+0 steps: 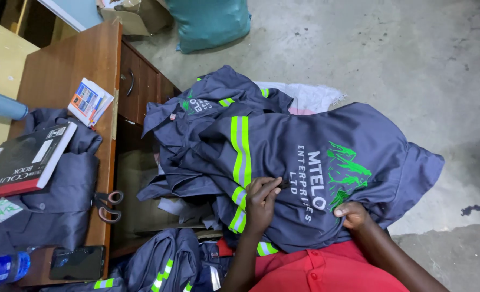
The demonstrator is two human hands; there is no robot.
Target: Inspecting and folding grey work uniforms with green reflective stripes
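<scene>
Left hand [261, 203] fingers pinched on small dark tool, against grey jacket [316, 162] at frame centre | right hand [352, 215] closed on jacket's lower edge, lower right of centre | jacket pile [196, 113] behind | scissors [107, 205], book [26, 159] on desk [72, 65], left.

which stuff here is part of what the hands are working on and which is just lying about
In hand: grey work jacket, left hand, right hand.
Lying about: scissors, book, phone, leaflets, water bottle, green sack.
</scene>
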